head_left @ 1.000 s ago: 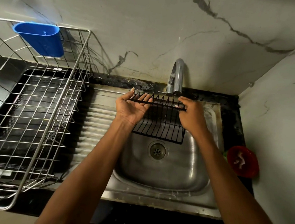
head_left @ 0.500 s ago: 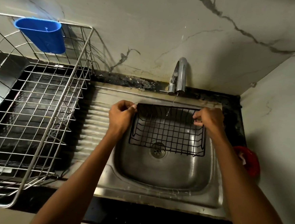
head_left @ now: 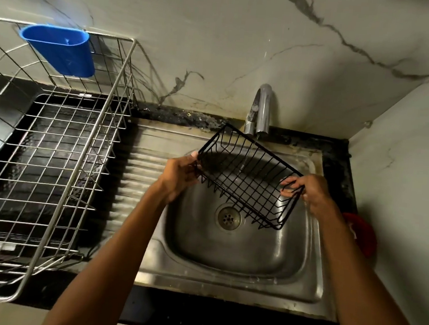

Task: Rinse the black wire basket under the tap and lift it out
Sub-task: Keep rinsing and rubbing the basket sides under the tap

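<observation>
1. We hold the black wire basket [head_left: 249,176] above the sink [head_left: 239,251], tilted, with its long axis running from upper left by the tap [head_left: 260,109] down to lower right over the drain [head_left: 229,218].
2. A thin stream of water [head_left: 247,154] falls from the spout through the basket's upper half, so we judge the rinse is under way and the lift out is not yet done.
3. Our left hand [head_left: 181,176] sits at the basket's left short end, fingers curled round the rim wire there.
4. Our right hand [head_left: 308,191] sits at the opposite short end, fingers pinching the rim wire; the thumb's place we cannot tell.
5. Both hands lie just outside the basket, one at each end, neither plainly nearer.
6. For the lift, we judge both grips should rise together, clear of the spout just above the basket's far corner.
</observation>
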